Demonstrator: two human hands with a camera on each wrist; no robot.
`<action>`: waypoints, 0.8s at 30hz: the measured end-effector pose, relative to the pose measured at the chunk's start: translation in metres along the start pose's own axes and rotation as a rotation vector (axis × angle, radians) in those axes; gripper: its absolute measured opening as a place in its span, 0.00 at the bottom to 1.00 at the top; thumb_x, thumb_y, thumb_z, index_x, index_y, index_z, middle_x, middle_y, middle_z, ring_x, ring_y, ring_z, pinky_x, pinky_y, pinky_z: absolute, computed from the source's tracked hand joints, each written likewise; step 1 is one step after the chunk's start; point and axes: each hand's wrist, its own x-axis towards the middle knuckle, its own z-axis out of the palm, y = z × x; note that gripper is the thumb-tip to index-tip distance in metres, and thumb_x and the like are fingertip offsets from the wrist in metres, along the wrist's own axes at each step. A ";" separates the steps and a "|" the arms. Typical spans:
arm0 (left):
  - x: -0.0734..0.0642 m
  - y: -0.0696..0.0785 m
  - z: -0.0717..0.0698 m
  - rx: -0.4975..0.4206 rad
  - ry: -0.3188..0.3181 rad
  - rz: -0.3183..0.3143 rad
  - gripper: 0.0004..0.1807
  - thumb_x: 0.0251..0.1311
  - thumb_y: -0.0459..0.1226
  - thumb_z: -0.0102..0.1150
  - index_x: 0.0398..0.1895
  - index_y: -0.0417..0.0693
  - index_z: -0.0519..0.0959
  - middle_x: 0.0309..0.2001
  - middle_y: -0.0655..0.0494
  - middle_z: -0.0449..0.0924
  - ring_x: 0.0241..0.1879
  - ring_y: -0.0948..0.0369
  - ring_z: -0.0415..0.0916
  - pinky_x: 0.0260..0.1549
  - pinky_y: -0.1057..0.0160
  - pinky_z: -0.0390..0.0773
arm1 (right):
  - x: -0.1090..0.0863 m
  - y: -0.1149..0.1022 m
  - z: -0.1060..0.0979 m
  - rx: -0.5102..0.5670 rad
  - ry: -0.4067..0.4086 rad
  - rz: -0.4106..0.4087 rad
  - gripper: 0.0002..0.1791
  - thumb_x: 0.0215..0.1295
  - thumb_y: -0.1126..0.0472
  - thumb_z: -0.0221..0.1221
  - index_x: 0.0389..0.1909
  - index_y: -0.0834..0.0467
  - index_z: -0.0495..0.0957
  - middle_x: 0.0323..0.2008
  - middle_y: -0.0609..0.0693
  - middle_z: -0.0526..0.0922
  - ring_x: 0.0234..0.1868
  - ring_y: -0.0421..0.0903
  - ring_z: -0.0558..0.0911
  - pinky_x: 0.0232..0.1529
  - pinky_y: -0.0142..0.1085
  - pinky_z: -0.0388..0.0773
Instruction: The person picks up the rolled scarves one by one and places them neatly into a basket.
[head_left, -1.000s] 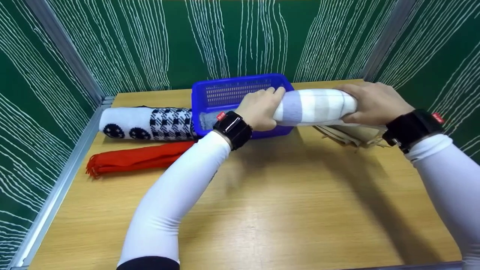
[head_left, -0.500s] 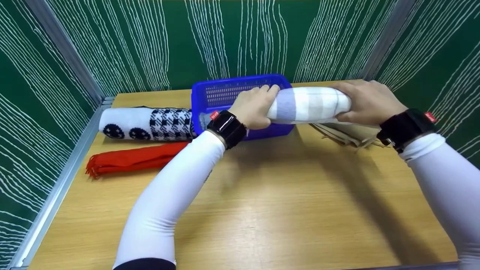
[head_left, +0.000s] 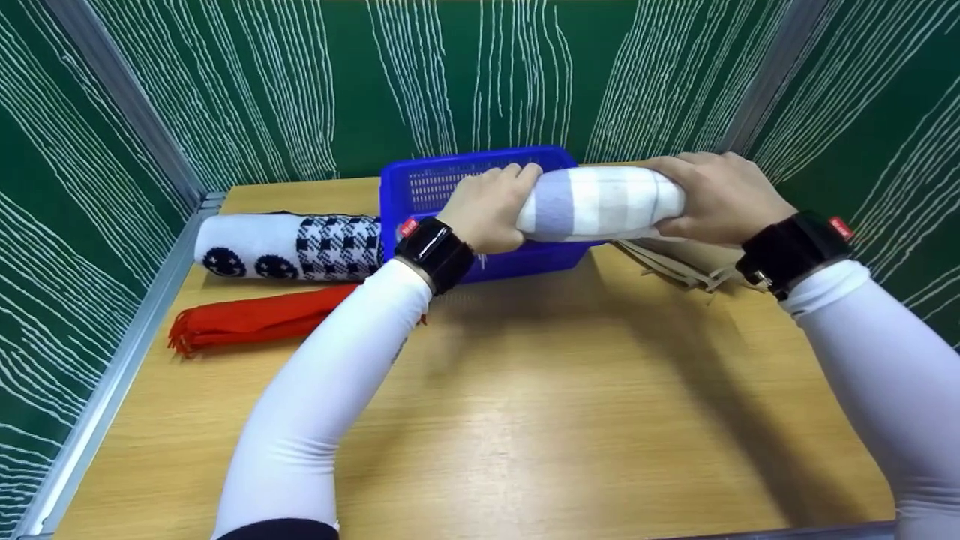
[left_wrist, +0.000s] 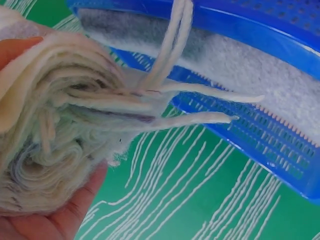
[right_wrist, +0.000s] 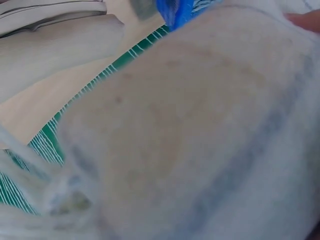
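A rolled-up plaid scarf [head_left: 600,204] in white, lavender and beige is held between both hands, above the right part of a blue plastic basket [head_left: 480,156]. My left hand [head_left: 491,206] grips its left end, and my right hand [head_left: 724,199] grips the right end. In the left wrist view the scarf's coiled end [left_wrist: 55,130] shows, with loose fringe strands hanging out past the fingers. Grey fluffy cloth [left_wrist: 250,75] lies inside the basket. Up close in the right wrist view, the scarf [right_wrist: 190,115] is blurred and covers most of that hand.
To the basket's left lies a rolled white and black patterned scarf [head_left: 289,246]. A folded red scarf [head_left: 255,319] rests in front of it, partly behind the left arm. Folded beige cloth [head_left: 682,262] lies right of the basket. Green walls with white lines [head_left: 495,75] enclose the table [head_left: 525,420].
Both hands have shifted left and slightly up with the plaid scarf, bringing it further over the basket. The other scarves stay where they were.
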 end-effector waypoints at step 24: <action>-0.014 -0.021 -0.005 -0.014 0.026 -0.010 0.40 0.56 0.37 0.73 0.73 0.48 0.69 0.60 0.46 0.81 0.58 0.47 0.82 0.55 0.45 0.87 | 0.018 -0.017 0.004 -0.021 0.028 -0.031 0.42 0.51 0.58 0.82 0.70 0.56 0.79 0.59 0.64 0.87 0.55 0.66 0.86 0.55 0.68 0.81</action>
